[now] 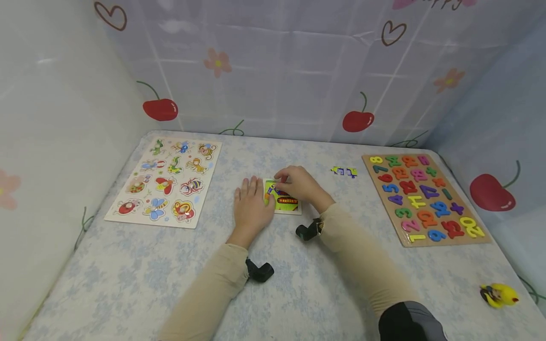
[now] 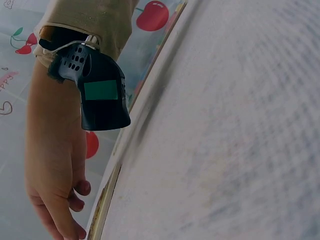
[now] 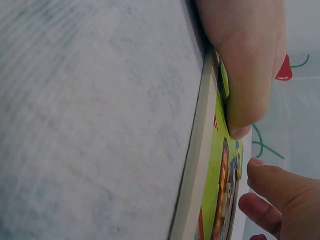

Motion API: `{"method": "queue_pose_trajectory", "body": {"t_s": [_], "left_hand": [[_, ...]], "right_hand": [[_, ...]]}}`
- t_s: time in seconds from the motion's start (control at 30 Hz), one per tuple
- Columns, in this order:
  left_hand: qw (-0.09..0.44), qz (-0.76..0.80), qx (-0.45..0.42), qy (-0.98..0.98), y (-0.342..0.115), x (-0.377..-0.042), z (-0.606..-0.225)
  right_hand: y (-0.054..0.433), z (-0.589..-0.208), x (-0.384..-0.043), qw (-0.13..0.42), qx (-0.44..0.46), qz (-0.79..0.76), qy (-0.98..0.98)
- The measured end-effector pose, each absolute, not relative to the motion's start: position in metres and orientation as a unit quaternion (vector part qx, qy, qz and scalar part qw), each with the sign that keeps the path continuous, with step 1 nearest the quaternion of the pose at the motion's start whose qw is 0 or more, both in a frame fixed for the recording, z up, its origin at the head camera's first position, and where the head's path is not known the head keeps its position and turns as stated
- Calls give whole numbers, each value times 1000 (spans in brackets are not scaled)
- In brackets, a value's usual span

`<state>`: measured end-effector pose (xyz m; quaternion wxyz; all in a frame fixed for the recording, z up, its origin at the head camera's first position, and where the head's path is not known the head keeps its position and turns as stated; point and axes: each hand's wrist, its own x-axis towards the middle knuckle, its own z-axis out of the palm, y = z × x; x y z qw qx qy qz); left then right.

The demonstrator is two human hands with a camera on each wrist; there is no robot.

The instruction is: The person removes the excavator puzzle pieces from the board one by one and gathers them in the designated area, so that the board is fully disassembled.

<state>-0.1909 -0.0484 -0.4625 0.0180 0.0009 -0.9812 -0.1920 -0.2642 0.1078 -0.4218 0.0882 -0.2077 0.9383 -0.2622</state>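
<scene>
A small jigsaw board (image 1: 294, 211) with a yellow-green picture of a digger-like vehicle lies mid-table. My left hand (image 1: 252, 208) is flat beside it, fingers straight, and its thumb (image 3: 245, 107) rests on the board's left part. Over the board's upper edge is my right hand (image 1: 298, 183), its fingers bent downward. In the right wrist view its fingertips (image 3: 256, 170) stand slightly apart, just above the pieces, with nothing visible between them. The left wrist view shows my right hand (image 2: 55, 160) from the side. Loose puzzle pieces (image 1: 351, 172) lie to the right.
An insect peg puzzle (image 1: 164, 184) lies at the left and a board of colored numbers (image 1: 422, 199) at the right. A yellow toy (image 1: 500, 295) sits near the front right corner. Printed curtains (image 1: 281, 71) stand around the table.
</scene>
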Motion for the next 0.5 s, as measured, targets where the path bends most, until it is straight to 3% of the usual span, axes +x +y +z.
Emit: {"method": "queue_pose_trajectory", "body": {"t_s": [0.5], "left_hand": [[18,-196,-1,-980,-49,-192,-465]], "right_hand": [[98,-429,-264,96,-193,-290,932]]}}
